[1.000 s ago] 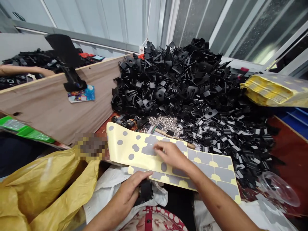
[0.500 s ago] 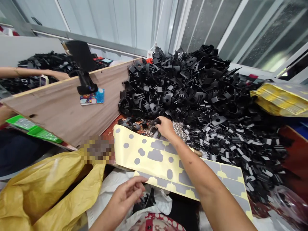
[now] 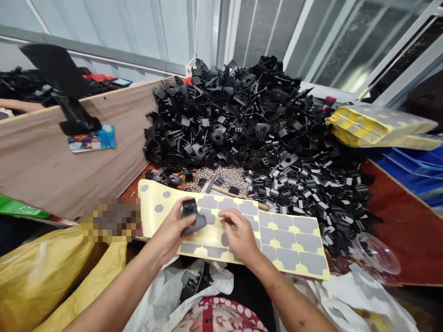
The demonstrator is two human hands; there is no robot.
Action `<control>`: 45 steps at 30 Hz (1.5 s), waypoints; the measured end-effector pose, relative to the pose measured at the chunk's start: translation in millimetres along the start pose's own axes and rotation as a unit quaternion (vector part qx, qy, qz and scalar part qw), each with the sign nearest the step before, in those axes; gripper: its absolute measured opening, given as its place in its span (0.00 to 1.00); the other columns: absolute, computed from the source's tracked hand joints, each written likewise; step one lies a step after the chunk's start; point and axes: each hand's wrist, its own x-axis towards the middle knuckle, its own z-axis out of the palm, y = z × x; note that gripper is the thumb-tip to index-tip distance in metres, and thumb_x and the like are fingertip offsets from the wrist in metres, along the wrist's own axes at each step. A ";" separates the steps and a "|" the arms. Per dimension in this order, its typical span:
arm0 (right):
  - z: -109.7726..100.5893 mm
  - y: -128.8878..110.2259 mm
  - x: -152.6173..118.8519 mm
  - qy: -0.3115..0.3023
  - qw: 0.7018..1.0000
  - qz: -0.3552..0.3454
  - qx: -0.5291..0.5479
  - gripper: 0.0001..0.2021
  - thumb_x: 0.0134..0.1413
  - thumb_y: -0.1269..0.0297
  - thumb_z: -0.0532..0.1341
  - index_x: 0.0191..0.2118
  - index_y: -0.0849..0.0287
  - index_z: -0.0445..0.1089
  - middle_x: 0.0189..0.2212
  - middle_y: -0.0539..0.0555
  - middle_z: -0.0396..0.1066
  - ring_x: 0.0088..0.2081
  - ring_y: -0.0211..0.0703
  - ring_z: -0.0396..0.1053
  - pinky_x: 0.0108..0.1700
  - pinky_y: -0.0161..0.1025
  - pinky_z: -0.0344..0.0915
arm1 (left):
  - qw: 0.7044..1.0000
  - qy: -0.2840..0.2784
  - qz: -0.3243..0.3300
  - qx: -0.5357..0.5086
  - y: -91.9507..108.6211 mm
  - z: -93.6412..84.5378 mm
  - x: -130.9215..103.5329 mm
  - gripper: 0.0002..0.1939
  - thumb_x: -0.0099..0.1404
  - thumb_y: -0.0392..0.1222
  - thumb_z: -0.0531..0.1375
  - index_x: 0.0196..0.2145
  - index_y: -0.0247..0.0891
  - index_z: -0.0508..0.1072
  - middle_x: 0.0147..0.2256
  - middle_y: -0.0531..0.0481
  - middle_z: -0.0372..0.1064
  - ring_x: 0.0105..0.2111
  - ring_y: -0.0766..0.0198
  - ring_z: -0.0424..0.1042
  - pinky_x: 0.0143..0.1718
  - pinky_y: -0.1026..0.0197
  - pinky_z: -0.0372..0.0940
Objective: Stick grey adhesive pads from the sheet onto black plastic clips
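My left hand grips a black plastic part over the yellow sticker sheet, which carries grey shapes. Just to the right, my right hand has its thumb and fingertips pressed together above the same sheet; whatever is between them is too small to make out. Behind the sheet lies a hammer with a wooden handle, beside a spread of small shiny metal pieces. A big heap of black plastic parts rises beyond.
A wooden board stands at the left, with a black holder on it. Yellow sacking fills the lower left. Folded yellow sheets and a clear plastic lid are on the right. Another person's forearm shows far left.
My right hand has come back from the metal pieces to above the sheet. My left hand has risen and now holds a black part. The view has shifted to the right.
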 end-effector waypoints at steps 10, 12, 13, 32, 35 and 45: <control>11.0 5.3 3.0 -0.064 0.980 0.174 0.068 0.14 0.56 0.78 0.56 0.41 0.56 0.75 0.47 0.56 0.77 0.51 0.49 0.73 0.56 0.48 0.68 | 0.995 -0.016 -0.060 0.083 4.6 31.4 107.7 0.25 0.49 0.27 0.68 0.44 0.44 0.72 0.28 0.51 0.70 0.27 0.56 0.75 0.28 0.51 0.74; -2.3 -8.6 5.2 -0.131 0.955 0.206 0.167 0.12 0.57 0.76 0.57 0.41 0.56 0.75 0.44 0.55 0.79 0.47 0.47 0.75 0.52 0.45 0.70 | 0.994 -0.020 -0.067 0.079 4.2 29.5 110.6 0.25 0.49 0.28 0.68 0.44 0.44 0.72 0.29 0.50 0.71 0.28 0.53 0.77 0.29 0.49 0.74; -9.7 -17.7 6.0 -0.172 0.943 0.200 0.204 0.12 0.56 0.75 0.58 0.42 0.56 0.75 0.43 0.54 0.79 0.47 0.47 0.75 0.51 0.44 0.70 | 0.995 -0.022 -0.066 0.075 5.4 28.2 109.3 0.25 0.49 0.28 0.68 0.44 0.44 0.72 0.30 0.50 0.71 0.28 0.53 0.77 0.29 0.49 0.74; -4.3 -2.1 15.1 0.089 0.973 0.146 0.153 0.06 0.52 0.69 0.65 0.38 0.55 0.70 0.34 0.50 0.71 0.39 0.43 0.70 0.47 0.42 0.67 | 0.977 -0.082 -0.076 -0.182 -14.9 32.5 0.7 0.19 0.67 0.51 0.64 0.53 0.45 0.72 0.44 0.46 0.74 0.37 0.56 0.75 0.39 0.47 0.76; -1.9 -3.2 14.5 0.086 0.975 0.145 0.147 0.06 0.53 0.68 0.65 0.37 0.55 0.70 0.34 0.50 0.71 0.39 0.43 0.70 0.47 0.41 0.67 | 0.977 -0.086 -0.075 -0.180 -16.8 30.3 0.8 0.18 0.68 0.52 0.63 0.53 0.45 0.71 0.43 0.46 0.73 0.36 0.58 0.75 0.40 0.47 0.76; -0.4 -12.3 15.6 0.076 0.984 0.127 0.099 0.03 0.54 0.69 0.62 0.36 0.55 0.70 0.32 0.50 0.71 0.37 0.43 0.70 0.45 0.41 0.69 | 0.982 -0.093 -0.057 -0.155 -15.5 29.8 -7.2 0.26 0.59 0.40 0.67 0.54 0.47 0.67 0.42 0.49 0.71 0.36 0.60 0.73 0.39 0.51 0.75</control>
